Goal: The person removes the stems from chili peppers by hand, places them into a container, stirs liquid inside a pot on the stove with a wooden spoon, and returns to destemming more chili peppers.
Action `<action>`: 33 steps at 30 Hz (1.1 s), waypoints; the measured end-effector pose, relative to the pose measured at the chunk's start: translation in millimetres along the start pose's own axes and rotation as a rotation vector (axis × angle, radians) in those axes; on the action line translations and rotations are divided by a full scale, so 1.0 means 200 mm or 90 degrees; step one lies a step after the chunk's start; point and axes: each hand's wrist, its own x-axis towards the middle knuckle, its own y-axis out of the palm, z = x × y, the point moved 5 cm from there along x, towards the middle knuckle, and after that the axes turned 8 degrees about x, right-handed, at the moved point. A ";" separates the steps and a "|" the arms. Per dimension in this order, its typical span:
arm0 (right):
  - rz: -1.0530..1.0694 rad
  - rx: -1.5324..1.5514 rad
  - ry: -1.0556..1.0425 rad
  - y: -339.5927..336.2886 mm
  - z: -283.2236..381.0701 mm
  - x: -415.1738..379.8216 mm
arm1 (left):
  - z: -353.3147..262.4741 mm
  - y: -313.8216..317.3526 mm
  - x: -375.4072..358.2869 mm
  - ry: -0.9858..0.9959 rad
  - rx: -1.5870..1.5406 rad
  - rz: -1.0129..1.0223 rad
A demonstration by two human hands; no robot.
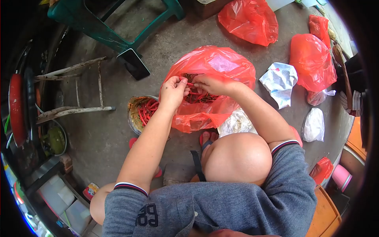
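Both my hands meet over the mouth of a red plastic bag (215, 57) on the floor. Between the fingers of my left hand (173, 93) is a red chili pepper (183, 79). My right hand (215, 84) pinches at the chili's right end, and its fingertips are partly hidden. More red chilies with green stems (200, 97) lie inside the bag, below my hands. Left of the bag stands a metal pot (133, 123) with red chilies (147, 110) in it, partly behind my left forearm.
A phone (133, 64) leans at a green plastic stool (114, 39). A wooden frame (79, 108) stands at left. Red bags (248, 21) (314, 59), crumpled paper (278, 83) and a white bag (313, 124) lie on the right. A shiny crumpled wrapper (237, 122) is near my foot.
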 end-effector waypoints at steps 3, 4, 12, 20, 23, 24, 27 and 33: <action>0.041 -0.111 -0.029 0.00 0.02 0.00 | 0.00 0.01 0.00 -0.022 -0.031 0.012; 0.066 -0.051 -0.041 0.01 0.03 -0.01 | -0.01 0.02 0.00 -0.021 -0.032 0.012; 0.140 0.053 0.005 -0.02 0.06 -0.05 | -0.02 0.05 -0.01 -0.035 -0.070 0.047; 0.056 -0.038 -0.011 -0.02 0.07 -0.05 | -0.06 0.03 -0.03 0.017 -0.149 0.051; 0.093 -0.022 -0.020 -0.03 0.14 -0.09 | -0.05 0.04 -0.03 -0.039 -0.188 0.091; 0.093 -0.022 -0.020 -0.03 0.15 -0.09 | -0.05 0.05 -0.04 -0.064 -0.204 0.107; 0.112 -0.003 -0.004 -0.04 0.15 -0.10 | -0.07 0.06 -0.04 -0.070 -0.213 0.116; 0.077 0.031 0.008 -0.05 0.16 -0.09 | -0.13 0.05 -0.04 0.067 -0.136 0.053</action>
